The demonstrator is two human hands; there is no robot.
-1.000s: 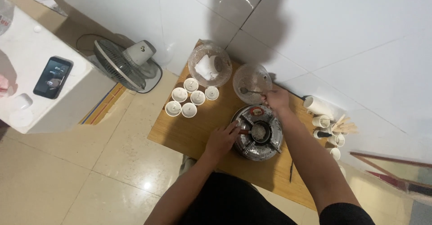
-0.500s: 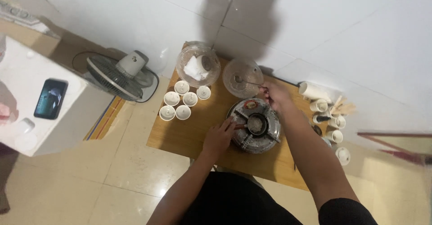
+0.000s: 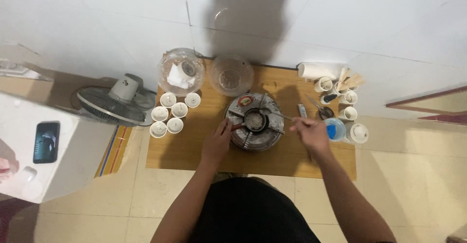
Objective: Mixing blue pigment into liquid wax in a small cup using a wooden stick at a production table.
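My left hand [image 3: 217,143] clamps the round grey metal burner [image 3: 254,122] at nine o'clock to steady it, while my right hand [image 3: 310,132] pinches a thin metal spoon [image 3: 284,117] reaching in from three o'clock.

phone [image 3: 46,142] lying flat on the white counter [image 3: 73,175] far left | black slab, rounded corners | screen lit, bluish picture, too small to make out | white roll [image 3: 316,70] lying on its side, back right of the wooden board [image 3: 194,150], could be a wrapped pack, can't tell | no signs or labels visible
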